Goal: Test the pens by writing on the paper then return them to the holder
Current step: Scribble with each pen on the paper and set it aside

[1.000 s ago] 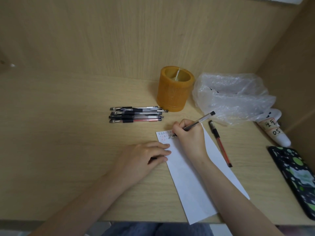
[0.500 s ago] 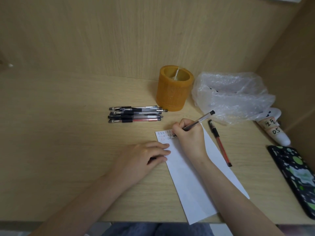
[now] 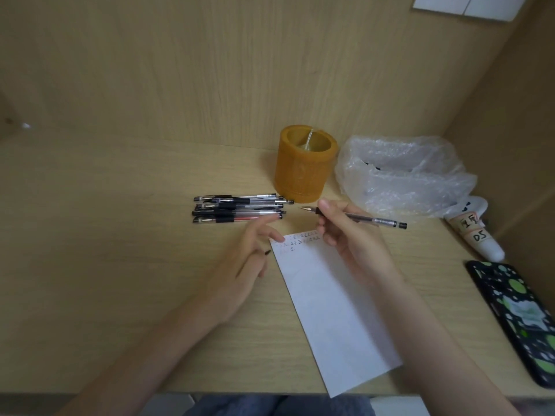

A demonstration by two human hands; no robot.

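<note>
My right hand (image 3: 348, 235) holds a clear black-ink pen (image 3: 372, 220) level above the top of the white paper strip (image 3: 330, 310), its bare tip pointing left. Small written marks fill the paper's top edge. My left hand (image 3: 243, 265) is lifted left of the paper, index finger stretched toward the row of several capped pens (image 3: 237, 208), and a small dark pen cap (image 3: 267, 252) pokes out from its curled fingers. The orange cylindrical holder (image 3: 303, 169) stands behind the pens, with one thin stick inside it.
A crumpled clear plastic bag (image 3: 402, 175) lies right of the holder. A white labelled tube (image 3: 477, 235) and a black phone with green dots (image 3: 516, 319) sit at the right. Wooden walls close the back and right side. The desk's front edge (image 3: 150, 390) is near me.
My right hand lifted the pen off the paper and turned it level, tip to the left. My left hand left the paper and moved up toward the pen row.
</note>
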